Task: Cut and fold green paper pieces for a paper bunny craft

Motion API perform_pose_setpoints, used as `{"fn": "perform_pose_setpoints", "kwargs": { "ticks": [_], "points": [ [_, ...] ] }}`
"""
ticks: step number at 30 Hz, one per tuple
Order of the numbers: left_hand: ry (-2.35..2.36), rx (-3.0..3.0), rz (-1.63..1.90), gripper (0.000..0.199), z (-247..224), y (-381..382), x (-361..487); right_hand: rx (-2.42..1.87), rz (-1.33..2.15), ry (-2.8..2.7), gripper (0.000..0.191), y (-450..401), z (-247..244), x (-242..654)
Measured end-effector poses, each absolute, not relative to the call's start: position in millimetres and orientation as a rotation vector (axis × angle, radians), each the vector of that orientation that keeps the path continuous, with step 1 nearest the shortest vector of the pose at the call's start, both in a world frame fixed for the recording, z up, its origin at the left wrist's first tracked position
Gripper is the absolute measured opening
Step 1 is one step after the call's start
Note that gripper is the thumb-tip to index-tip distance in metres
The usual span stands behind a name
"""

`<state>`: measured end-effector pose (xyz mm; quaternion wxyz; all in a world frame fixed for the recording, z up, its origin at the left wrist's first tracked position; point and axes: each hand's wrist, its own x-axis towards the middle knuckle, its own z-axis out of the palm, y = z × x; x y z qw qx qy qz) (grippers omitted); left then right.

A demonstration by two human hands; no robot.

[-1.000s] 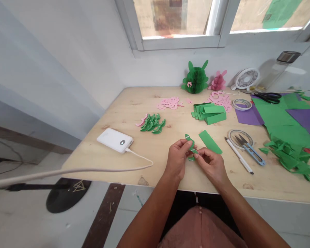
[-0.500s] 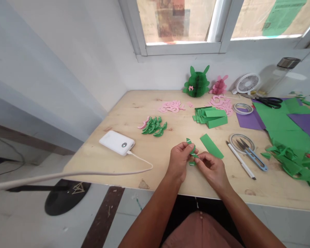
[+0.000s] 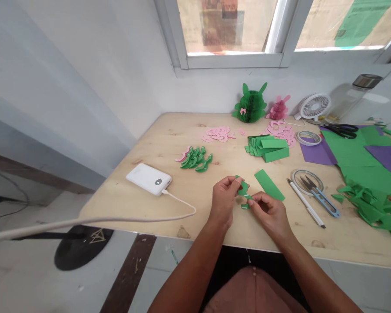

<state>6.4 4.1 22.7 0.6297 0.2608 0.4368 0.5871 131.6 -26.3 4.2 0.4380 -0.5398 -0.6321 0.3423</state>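
Note:
Between my two hands, just above the table's front part, is a small curved green paper piece (image 3: 243,188) with a white strip on it. My left hand (image 3: 224,202) pinches its upper left end between thumb and fingers. At the lower right end, my right hand (image 3: 271,215) is closed on the same piece with thumb and forefinger. Below it shows another small green scrap (image 3: 245,207) with a white mark; whether it is joined on I cannot tell. A flat green paper strip (image 3: 270,184) lies beyond my right hand.
Left on the wooden table (image 3: 143,152) are a white power bank (image 3: 146,178) with its cable and curved green pieces (image 3: 195,159). Right lie a white pen (image 3: 308,204), blue snips (image 3: 322,198), a tape roll (image 3: 308,137), black scissors (image 3: 340,130) and green scraps (image 3: 371,211). Paper figures (image 3: 250,106) stand behind.
My left fingers have shifted slightly up and left on the green paper piece, so more of its middle shows. My right hand keeps its pinch. The view has shifted a little.

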Motion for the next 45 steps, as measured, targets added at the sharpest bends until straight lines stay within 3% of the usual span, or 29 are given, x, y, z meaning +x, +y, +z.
{"fn": "perform_pose_setpoints", "kwargs": {
  "ticks": [11,18,34,45],
  "points": [
    [0.893,0.545,1.288,0.03,18.4,3.5,-0.1,-1.353,0.866,-1.557,0.024,-26.5,2.3,132.3],
    [0.972,0.591,1.34,0.022,19.3,6.2,-2.3,-1.362,0.892,-1.549,0.024,-26.3,1.8,132.4],
    [1.02,0.599,1.318,0.025,19.1,4.7,-14.8,-1.398,0.977,-1.492,0.023,-27.1,-2.7,132.4],
    [1.321,1.179,1.366,0.022,-3.5,-28.2,-32.4,-1.595,1.007,-1.511,0.032,-2.7,9.0,116.9]
  ]
}}
